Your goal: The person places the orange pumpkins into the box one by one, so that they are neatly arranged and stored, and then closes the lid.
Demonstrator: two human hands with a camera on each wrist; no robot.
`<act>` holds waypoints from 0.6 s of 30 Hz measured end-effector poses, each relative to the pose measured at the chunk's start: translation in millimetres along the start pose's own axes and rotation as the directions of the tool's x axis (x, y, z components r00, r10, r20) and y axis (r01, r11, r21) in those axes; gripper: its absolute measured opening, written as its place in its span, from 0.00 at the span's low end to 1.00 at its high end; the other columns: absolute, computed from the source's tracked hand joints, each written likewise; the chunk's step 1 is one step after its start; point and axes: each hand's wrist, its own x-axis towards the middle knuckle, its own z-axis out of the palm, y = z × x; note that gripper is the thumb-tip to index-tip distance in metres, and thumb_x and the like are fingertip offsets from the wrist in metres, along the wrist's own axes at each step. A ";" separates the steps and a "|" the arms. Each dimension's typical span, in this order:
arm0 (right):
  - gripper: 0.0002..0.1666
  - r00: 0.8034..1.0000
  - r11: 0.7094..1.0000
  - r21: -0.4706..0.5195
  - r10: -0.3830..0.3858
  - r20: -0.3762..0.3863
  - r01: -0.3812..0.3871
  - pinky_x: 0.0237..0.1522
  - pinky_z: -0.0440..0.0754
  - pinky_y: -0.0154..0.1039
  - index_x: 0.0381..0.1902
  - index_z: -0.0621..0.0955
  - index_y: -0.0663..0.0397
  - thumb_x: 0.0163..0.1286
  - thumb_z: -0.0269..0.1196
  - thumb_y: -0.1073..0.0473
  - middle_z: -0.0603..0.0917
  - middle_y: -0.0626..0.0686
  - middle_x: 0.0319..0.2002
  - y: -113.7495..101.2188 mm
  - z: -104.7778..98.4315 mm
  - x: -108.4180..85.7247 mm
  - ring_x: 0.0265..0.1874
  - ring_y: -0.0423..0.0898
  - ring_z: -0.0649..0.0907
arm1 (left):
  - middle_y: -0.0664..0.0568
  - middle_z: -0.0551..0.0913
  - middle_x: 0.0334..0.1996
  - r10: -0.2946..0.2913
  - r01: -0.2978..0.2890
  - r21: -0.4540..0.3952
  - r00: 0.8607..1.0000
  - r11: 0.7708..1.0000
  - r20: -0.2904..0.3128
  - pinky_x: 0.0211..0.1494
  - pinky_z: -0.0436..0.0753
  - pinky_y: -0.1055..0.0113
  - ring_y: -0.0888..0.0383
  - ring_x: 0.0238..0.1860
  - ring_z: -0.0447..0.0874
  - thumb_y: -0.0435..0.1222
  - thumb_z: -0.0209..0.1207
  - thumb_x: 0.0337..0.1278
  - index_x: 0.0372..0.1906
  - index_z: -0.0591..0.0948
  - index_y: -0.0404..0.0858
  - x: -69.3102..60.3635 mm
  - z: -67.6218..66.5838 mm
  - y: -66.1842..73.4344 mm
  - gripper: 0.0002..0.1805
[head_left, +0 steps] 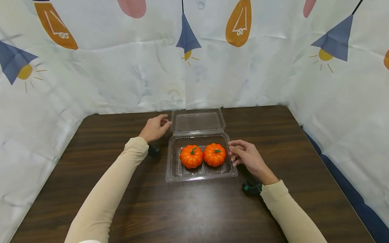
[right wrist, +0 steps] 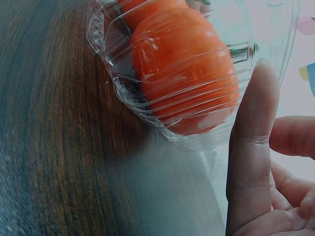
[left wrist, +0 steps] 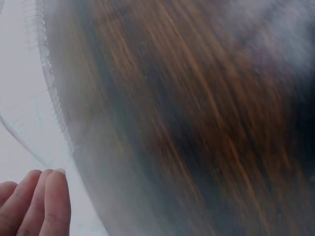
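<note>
A clear plastic clamshell box (head_left: 200,176) lies on the table with its lid (head_left: 197,122) folded back flat behind it. Inside the base sit two orange toy pumpkins with green stems, a left pumpkin (head_left: 191,156) and a right pumpkin (head_left: 214,155). My left hand (head_left: 155,128) hovers at the lid's left edge, fingers loosely bent and thumb toward the lid; whether it touches is unclear. At the base's right rim is my right hand (head_left: 245,156), its fingertips at the plastic. Up close in the right wrist view, the thumb (right wrist: 253,147) lies straight beside the box wall.
A dark wood-grain table (head_left: 194,216) bears the box near its far edge. White printed fabric (head_left: 121,74) hangs behind and on both sides. Dark blue cloth (head_left: 343,182) shows past the table's right edge. Each wrist wears a dark band.
</note>
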 end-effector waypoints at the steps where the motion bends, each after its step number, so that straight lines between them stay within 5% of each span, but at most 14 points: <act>1: 0.23 1.000 1.000 -0.001 0.001 0.000 -0.001 0.27 0.88 0.35 0.66 0.74 0.64 0.80 0.59 0.58 0.84 0.47 0.33 0.0 0.0 -0.2 0.25 0.42 0.82 | 0.32 0.79 0.66 -0.002 0.002 -0.005 1.000 1.000 0.002 0.68 0.81 0.41 0.36 0.66 0.80 0.45 0.50 0.80 0.77 0.65 0.30 0.4 0.3 -0.4 0.32; 9: 0.24 1.000 1.000 0.004 -0.004 0.004 0.004 0.27 0.88 0.34 0.66 0.74 0.67 0.80 0.59 0.58 0.84 0.47 0.33 2.1 -1.3 2.3 0.25 0.41 0.82 | 0.32 0.78 0.67 -0.025 0.027 -0.053 0.999 0.998 0.033 0.68 0.82 0.42 0.37 0.67 0.80 0.47 0.48 0.81 0.78 0.64 0.30 3.0 3.7 -1.2 0.33; 18: 0.24 1.000 1.000 0.000 -0.006 0.005 0.006 0.27 0.88 0.35 0.67 0.73 0.66 0.80 0.58 0.58 0.84 0.47 0.33 1.8 -0.5 2.5 0.26 0.41 0.81 | 0.31 0.78 0.67 -0.046 0.065 -0.153 0.991 0.986 0.124 0.63 0.86 0.45 0.39 0.56 0.88 0.48 0.47 0.82 0.80 0.59 0.31 6.2 4.3 -10.3 0.35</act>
